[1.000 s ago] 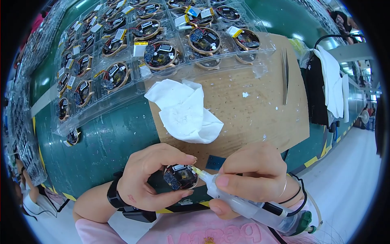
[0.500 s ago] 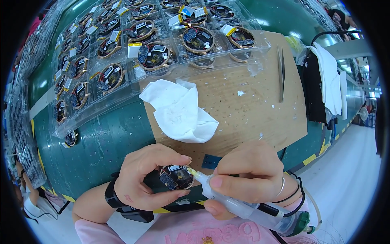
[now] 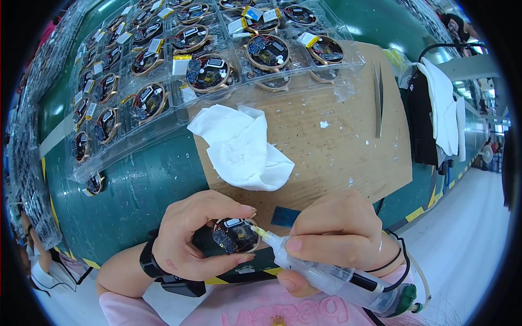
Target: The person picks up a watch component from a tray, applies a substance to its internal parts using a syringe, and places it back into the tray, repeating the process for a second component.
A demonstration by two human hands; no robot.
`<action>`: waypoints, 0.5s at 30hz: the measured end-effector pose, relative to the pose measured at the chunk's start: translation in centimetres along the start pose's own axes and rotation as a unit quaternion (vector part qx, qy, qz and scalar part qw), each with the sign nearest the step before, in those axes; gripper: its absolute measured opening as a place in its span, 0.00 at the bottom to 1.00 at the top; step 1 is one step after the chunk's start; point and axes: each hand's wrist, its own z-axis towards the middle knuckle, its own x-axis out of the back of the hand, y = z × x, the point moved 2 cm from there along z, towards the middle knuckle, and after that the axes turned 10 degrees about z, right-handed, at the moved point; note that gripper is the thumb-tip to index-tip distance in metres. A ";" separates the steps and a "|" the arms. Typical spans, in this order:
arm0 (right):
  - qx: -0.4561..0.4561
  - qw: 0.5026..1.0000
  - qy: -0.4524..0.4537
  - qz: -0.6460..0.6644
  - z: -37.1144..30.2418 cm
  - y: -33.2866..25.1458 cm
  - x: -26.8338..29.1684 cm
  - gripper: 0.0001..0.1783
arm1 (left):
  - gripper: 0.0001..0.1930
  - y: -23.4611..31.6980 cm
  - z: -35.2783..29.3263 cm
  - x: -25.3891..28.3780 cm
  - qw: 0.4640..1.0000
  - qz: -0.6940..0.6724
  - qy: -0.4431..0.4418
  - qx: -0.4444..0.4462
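Observation:
My left hand [image 3: 190, 233] grips a round watch case [image 3: 235, 236] by its rim between thumb and fingers. Dark electronics and a small circuit board show inside the case. In my right hand [image 3: 340, 231] is a translucent glue dispensing syringe [image 3: 326, 276] with a hose at its rear end. Its yellowish tip [image 3: 258, 230] points left at the upper right edge of the watch case; whether it touches cannot be made out. A small dark blue plate [image 3: 284, 216] lies just beyond, between the two hands.
A crumpled white cloth [image 3: 242, 149] lies on a brown cardboard sheet [image 3: 348, 157], with metal tweezers [image 3: 378, 100] at its right. Clear plastic trays [image 3: 179, 117] hold several watch cases with batteries. One loose case [image 3: 94, 185] sits left on the green table [image 3: 136, 185]. White cloths [image 3: 437, 108] hang at right.
The view has shifted very slightly. Both hands keep nearly the same pose, with the syringe tip still at the watch case's edge.

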 end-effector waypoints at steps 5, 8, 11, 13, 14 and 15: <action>-0.006 1.000 -0.030 -0.007 0.3 -0.2 0.2 0.13 | 0.28 0.0 0.0 -0.1 1.000 0.002 0.002 -0.002; -0.017 1.000 -0.025 0.003 0.4 -0.3 0.3 0.14 | 0.28 0.0 -0.1 -0.1 1.000 0.007 0.006 0.004; -0.046 0.998 -0.036 0.007 0.4 0.3 0.5 0.18 | 0.27 -0.1 -0.1 -0.2 1.000 0.022 0.010 0.016; -0.064 0.997 -0.041 0.004 0.4 0.5 0.6 0.20 | 0.26 0.2 0.2 -0.3 0.998 0.058 0.001 -0.001; -0.082 0.996 -0.037 0.028 0.4 0.7 0.6 0.19 | 0.26 0.3 0.4 -0.5 0.997 0.076 -0.003 -0.009; -0.101 0.993 -0.032 0.051 0.4 0.9 0.5 0.19 | 0.26 0.3 0.4 -0.6 0.997 0.074 -0.002 -0.008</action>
